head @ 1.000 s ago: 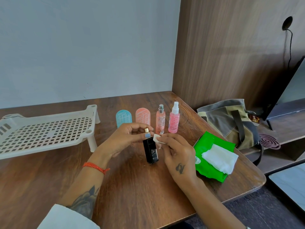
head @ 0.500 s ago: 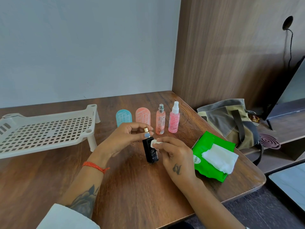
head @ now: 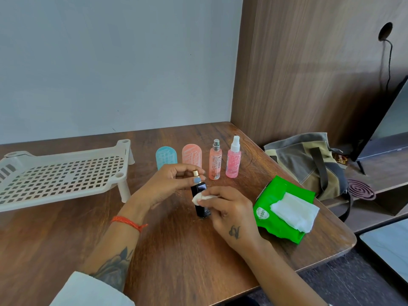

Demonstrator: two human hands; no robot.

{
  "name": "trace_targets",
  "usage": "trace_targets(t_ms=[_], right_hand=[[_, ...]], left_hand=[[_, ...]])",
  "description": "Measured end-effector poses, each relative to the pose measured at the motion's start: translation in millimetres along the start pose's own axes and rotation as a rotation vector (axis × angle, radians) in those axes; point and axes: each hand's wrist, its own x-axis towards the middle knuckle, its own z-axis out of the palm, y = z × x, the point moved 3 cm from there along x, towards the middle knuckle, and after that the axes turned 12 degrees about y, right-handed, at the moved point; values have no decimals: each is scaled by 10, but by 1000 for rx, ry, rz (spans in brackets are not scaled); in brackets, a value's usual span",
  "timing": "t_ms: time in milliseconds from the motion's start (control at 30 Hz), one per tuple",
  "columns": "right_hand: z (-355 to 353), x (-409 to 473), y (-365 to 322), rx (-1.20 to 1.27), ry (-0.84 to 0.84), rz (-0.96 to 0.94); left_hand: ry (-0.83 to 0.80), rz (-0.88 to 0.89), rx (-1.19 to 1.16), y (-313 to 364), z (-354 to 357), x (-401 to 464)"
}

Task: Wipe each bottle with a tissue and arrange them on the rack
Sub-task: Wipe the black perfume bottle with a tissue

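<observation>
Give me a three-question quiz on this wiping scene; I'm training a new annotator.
1. True or false: the rack already holds a bottle.
2. Which hand holds the tissue? A) left hand B) right hand
3. How many bottles stand in the row behind the black bottle?

Key: 1. False. 2. B. 3. Four: blue, coral, peach, pink.

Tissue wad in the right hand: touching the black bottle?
Touching. The head view shows the right hand pressing the tissue wad against the black bottle, with no gap.
</observation>
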Motion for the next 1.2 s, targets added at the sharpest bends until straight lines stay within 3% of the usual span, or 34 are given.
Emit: trace_targets(t_ms=[400,500,667,1033,1200], right_hand=[[-3,12,112,-29,65,196],[-46,35,100,6,114,168],[-17,7,-29,49,24,-1],[-2,-6,92,-44,12,138],[-47,25,142,-77,101,198]], left_hand=[[-9,5,-26,-9,10,3],[-16,6,-32,2,15,-5],[-14,16,-17,13,10,-6],[-9,4,-22,-5,2,-1],[-2,-9,-19,-11,-4,1]])
